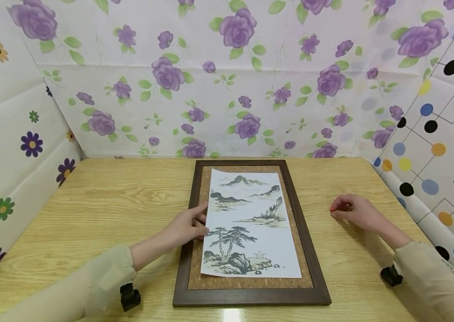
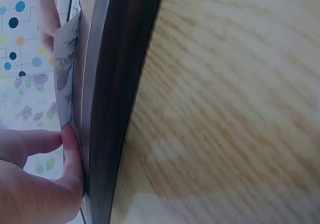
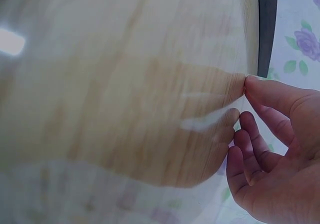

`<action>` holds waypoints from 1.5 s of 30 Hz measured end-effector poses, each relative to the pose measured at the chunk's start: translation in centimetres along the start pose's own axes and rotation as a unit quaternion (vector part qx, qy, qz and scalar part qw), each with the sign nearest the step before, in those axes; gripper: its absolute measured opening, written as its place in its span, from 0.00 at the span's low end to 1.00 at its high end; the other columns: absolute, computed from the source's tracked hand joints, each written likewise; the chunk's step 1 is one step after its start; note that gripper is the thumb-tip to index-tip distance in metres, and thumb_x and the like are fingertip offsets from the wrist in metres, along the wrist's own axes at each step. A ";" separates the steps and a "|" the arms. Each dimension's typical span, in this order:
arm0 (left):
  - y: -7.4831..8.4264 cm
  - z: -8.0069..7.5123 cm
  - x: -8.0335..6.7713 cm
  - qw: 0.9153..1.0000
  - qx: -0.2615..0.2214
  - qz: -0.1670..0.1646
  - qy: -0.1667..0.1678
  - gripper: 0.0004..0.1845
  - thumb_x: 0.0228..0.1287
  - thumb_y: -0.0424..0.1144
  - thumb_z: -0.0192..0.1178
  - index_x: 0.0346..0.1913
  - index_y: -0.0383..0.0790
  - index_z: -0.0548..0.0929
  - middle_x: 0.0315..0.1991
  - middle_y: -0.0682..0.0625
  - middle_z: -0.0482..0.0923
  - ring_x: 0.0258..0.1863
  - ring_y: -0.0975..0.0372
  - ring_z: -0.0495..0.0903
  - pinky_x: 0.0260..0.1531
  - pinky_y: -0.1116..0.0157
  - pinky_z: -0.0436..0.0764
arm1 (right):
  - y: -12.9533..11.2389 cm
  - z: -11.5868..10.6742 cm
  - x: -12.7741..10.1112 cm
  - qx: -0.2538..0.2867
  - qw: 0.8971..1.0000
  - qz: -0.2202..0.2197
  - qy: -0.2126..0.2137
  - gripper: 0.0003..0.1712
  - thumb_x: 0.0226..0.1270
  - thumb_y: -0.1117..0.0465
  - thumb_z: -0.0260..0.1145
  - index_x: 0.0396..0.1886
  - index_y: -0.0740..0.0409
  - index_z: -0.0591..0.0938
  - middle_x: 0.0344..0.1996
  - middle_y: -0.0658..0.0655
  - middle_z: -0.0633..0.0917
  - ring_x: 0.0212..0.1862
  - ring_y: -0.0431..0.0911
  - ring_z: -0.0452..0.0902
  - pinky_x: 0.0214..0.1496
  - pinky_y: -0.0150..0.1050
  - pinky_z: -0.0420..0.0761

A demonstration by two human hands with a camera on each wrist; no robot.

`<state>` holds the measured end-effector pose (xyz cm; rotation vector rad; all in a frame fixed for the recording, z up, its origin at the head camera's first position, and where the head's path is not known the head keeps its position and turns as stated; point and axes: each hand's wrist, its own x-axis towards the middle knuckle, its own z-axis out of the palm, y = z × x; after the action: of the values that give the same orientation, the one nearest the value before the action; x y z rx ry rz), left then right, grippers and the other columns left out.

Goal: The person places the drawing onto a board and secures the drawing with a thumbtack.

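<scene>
A white sheet of paper printed with an ink landscape lies over a cork board in a dark wooden frame. Its left edge is slightly raised. My left hand reaches over the frame's left side and pinches that edge between thumb and finger; the left wrist view shows the paper bowed up from the board. To the right of the frame, my right hand is low at the tabletop. Thumb and index finger pinch a small red object, mostly hidden by the fingertips, its kind unclear.
The board lies flat on a wood-grain table. A purple-flowered sheet hangs behind it, with patterned side panels at left and right. Black wrist devices hang below both sleeves.
</scene>
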<state>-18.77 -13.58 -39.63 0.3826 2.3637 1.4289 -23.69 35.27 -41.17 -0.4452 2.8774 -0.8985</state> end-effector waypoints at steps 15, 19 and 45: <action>0.1 0.2 -0.2 1.000 0.004 -0.004 0.003 0.42 0.64 0.27 0.60 0.78 0.33 0.52 0.47 0.38 0.76 0.36 0.63 0.83 0.37 0.64 0.86 | -0.1 -0.1 0.1 0.001 1.000 0.016 0.004 0.04 0.66 0.59 0.68 0.36 0.54 0.86 0.31 0.54 0.85 0.28 0.39 0.76 0.27 0.34 0.77; 0.2 0.2 -0.2 1.000 0.006 -0.005 0.001 0.42 0.64 0.27 0.61 0.78 0.33 0.52 0.45 0.39 0.76 0.36 0.64 0.82 0.37 0.64 0.85 | -0.3 -0.2 0.4 -0.005 1.000 0.014 0.009 0.05 0.67 0.57 0.68 0.35 0.54 0.86 0.32 0.54 0.86 0.30 0.38 0.76 0.29 0.33 0.76; 0.4 0.2 -0.4 1.000 0.024 -0.008 0.010 0.37 0.63 0.28 0.62 0.74 0.27 0.59 0.36 0.44 0.77 0.27 0.64 0.81 0.33 0.64 0.85 | -6.0 -0.1 7.4 -0.019 0.999 -0.042 0.020 0.05 0.67 0.56 0.69 0.37 0.52 0.87 0.35 0.53 0.87 0.40 0.45 0.80 0.41 0.37 0.77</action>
<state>-18.27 -13.43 -39.34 0.3618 2.4146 1.3768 -29.23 28.36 -37.70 -0.5609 2.9372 -0.8760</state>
